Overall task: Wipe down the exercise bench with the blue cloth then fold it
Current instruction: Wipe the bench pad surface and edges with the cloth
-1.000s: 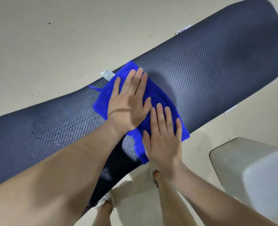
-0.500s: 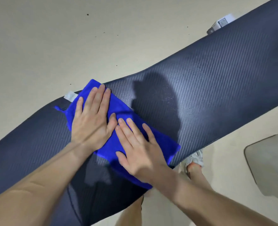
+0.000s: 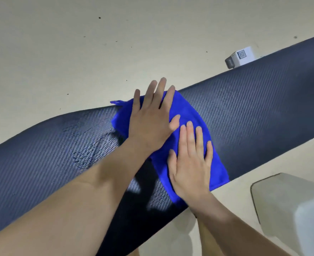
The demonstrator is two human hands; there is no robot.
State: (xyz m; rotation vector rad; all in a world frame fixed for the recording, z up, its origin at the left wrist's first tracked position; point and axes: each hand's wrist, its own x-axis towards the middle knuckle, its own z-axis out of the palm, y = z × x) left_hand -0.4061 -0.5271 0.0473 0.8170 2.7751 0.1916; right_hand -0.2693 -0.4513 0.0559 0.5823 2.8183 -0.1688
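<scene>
The exercise bench [image 3: 254, 111] is a long dark ribbed pad that runs diagonally across the view. The blue cloth [image 3: 187, 111] lies spread across its width near the middle. My left hand [image 3: 150, 122] presses flat on the cloth's far part, fingers stretched past the bench's far edge. My right hand [image 3: 189, 163] lies flat on the cloth's near part, fingers slightly apart. Neither hand curls around the cloth. A wet streaked patch [image 3: 89, 143] shows on the pad just left of the cloth.
Pale floor surrounds the bench. A white part with a printed label [image 3: 241, 56] sticks out behind the bench's far edge at upper right. A pale grey block [image 3: 290, 206] sits on the floor at lower right, close to the near edge.
Both hands have slid the cloth to the right along the bench, leaving a wet streaked patch uncovered on the left. The left fingers now reach over the far edge.
</scene>
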